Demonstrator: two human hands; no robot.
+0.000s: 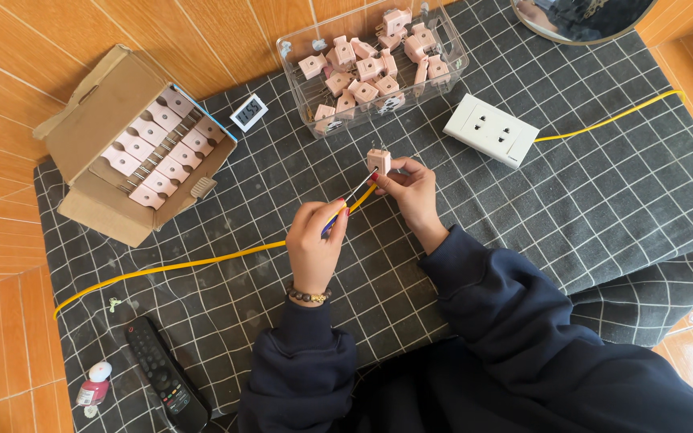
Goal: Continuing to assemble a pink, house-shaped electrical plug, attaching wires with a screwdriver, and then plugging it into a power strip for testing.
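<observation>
Between the two hands: right hand (412, 186) pinches a pink plug (378, 160) (prongs up); left hand (314, 240) grips a yellow-handled screwdriver (350, 200), tip at the plug. Clear bin of plugs (375, 70) just beyond.

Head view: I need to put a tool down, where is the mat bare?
Bare checked mat right of the white socket block, below the yellow cable. Crowded between the cardboard box and clear plastic tray.

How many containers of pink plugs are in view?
2: a cardboard box at the left and a clear tray at top centre. One loose plug is in the right hand.
</observation>
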